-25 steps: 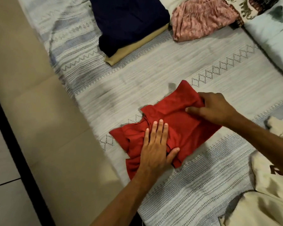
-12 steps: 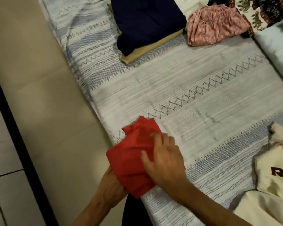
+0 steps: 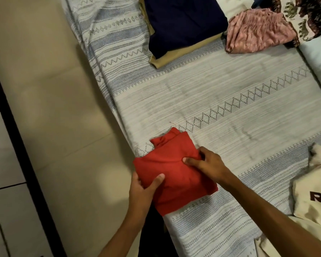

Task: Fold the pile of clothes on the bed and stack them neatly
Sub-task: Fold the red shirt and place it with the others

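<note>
Red garment (image 3: pixel 174 171), folded into a compact bundle, is sitting at the near edge of the bed, on the patterned bedspread (image 3: pixel 220 93), one corner hanging slightly past that edge. Left hand (image 3: pixel 144 190) is gripping the bundle's left edge, thumb lying on top and fingers tucked underneath, hidden by the cloth. Right hand (image 3: pixel 206 164) is pressing down on the bundle's right side, thumb on top, fingers curling over the edge with tips partly buried in a fold; cannot tell how much cloth it is pinching. A small collar or sleeve bit is sticking out at the bundle's far end, shape hard to read. Far across the bedspread from the red bundle, a folded navy garment (image 3: pixel 183 23) is lying on a tan one (image 3: pixel 183 54), both cut off by the top frame edge. Right of that stack a crumpled pink garment (image 3: pixel 258 34) is resting beside a brown-print fabric (image 3: pixel 308 17), partly out of frame. To the right of the bundle, well apart, a cream garment (image 3: pixel 315 193) with dark letters "RE" is being cropped by the frame edge, rest of the word not visible. Slight motion blur across the whole view
</note>
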A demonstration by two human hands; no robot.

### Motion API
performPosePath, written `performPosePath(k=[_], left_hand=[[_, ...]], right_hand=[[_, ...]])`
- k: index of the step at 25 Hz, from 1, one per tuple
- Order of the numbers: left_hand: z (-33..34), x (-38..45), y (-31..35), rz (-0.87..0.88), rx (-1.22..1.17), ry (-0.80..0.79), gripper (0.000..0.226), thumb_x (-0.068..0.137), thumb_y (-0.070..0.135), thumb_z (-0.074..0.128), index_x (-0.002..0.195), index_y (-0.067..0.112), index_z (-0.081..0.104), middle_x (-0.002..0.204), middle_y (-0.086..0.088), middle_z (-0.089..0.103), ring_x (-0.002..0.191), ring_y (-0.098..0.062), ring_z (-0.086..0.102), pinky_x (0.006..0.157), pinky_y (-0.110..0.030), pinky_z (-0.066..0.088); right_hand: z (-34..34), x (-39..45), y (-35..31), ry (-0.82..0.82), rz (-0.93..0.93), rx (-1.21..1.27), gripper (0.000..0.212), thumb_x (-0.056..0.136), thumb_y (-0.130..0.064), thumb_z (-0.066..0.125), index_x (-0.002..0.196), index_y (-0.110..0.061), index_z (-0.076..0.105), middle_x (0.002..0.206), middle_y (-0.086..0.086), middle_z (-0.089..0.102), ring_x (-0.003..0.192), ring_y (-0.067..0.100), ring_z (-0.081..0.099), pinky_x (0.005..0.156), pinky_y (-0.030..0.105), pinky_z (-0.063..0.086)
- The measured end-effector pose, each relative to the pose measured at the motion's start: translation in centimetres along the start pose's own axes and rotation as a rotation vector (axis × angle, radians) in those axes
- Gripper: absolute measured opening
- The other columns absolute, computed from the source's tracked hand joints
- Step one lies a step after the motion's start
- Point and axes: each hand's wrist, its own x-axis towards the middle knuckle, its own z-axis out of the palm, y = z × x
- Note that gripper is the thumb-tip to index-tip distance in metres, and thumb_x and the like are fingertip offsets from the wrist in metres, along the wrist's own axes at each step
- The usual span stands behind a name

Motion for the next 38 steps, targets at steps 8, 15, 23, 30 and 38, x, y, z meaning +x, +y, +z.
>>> performPosePath(k=[8, 15, 23, 30, 38], left_hand=[[1.8, 2.7, 1.5, 0.084, 0.079, -0.115, 0.053, 0.093, 0.028, 0.079, 0.139, 0.04, 0.054, 0.133, 0.005, 0.069, 0.122, -0.013, 0.067, 0.108, -0.043, 0.053], [-0.3, 3.4, 0.7, -0.024, 0.072, -0.006, 0.038, 0.09, 0.025, 0.08, 0.124, 0.025, 0.062, 0.109, -0.005, 0.078, 0.104, -0.028, 0.075, 0.088, -0.043, 0.062], [1.6, 3.0, 3.9, -0.003, 0.199, -0.12, 0.026, 0.094, 0.023, 0.075, 0.119, 0.019, 0.068, 0.104, -0.005, 0.079, 0.098, -0.026, 0.076, 0.081, -0.035, 0.059], [8.3, 5.3, 5.6, 0.0, 0.213, -0.233, 0.024, 0.095, 0.028, 0.074, 0.118, 0.025, 0.069, 0.113, -0.002, 0.076, 0.105, -0.023, 0.074, 0.096, -0.047, 0.058], [14.2, 9.4, 8.8, 0.012, 0.553, -0.356, 0.091, 0.056, 0.071, 0.09, 0.133, 0.038, 0.054, 0.123, 0.012, 0.069, 0.112, -0.011, 0.068, 0.104, -0.042, 0.053]], right_hand=[[-3.2, -0.1, 0.6, -0.081, 0.067, 0.396, 0.04, 0.088, -0.048, 0.076, 0.12, -0.025, 0.07, 0.113, -0.007, 0.078, 0.104, 0.015, 0.074, 0.089, 0.033, 0.055], [-5.8, -0.1, -1.0, -0.14, -0.01, 0.211, 0.039, 0.079, -0.03, 0.089, 0.114, -0.024, 0.076, 0.106, -0.001, 0.08, 0.098, 0.018, 0.077, 0.096, 0.044, 0.059], [-19.3, -3.9, -9.5, 0.481, -0.447, -0.747, 0.039, 0.084, -0.057, 0.064, 0.098, -0.021, 0.057, 0.077, 0.001, 0.062, 0.069, 0.028, 0.059, 0.058, 0.035, 0.045], [-10.8, -4.6, -2.3, 0.262, -0.41, -1.083, 0.048, 0.092, -0.047, 0.058, 0.132, -0.021, 0.05, 0.126, 0.007, 0.058, 0.114, 0.031, 0.057, 0.098, 0.048, 0.045], [-9.9, -1.8, 7.7, 0.581, 0.206, 0.308, 0.072, 0.078, -0.044, 0.087, 0.13, -0.017, 0.045, 0.123, 0.004, 0.054, 0.113, 0.025, 0.058, 0.094, 0.046, 0.055]])
